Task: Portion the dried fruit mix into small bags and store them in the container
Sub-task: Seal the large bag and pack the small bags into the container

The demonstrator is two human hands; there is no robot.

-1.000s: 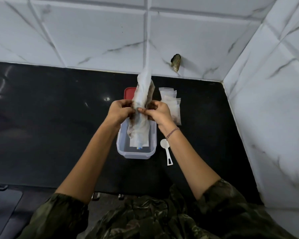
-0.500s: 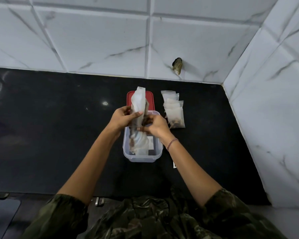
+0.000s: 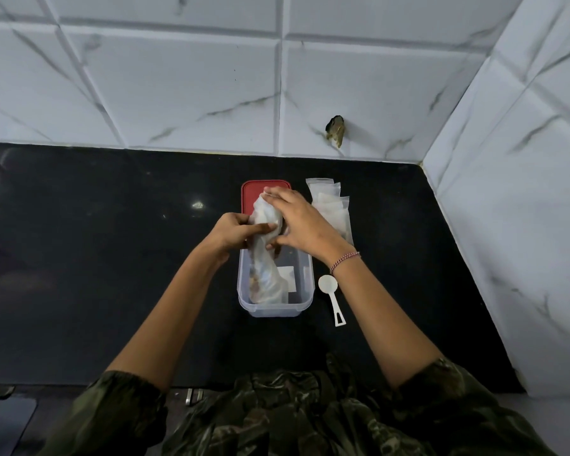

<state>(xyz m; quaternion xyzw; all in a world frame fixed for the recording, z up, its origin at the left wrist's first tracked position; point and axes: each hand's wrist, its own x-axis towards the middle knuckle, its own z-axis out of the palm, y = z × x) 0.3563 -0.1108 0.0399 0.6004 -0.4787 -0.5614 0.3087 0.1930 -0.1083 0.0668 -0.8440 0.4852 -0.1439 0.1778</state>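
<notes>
Centre frame: large bag of fruit mix (image 3: 266, 278) stands tilted in clear container (image 3: 275, 311). Left hand (image 3: 232, 233) grips its middle; right hand (image 3: 301, 225) rests across its top, fingers apparently straight.

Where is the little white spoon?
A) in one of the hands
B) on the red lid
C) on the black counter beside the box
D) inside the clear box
C: the white spoon lies flat on the black counter, just to the right of the clear box, outside its walls.
</notes>
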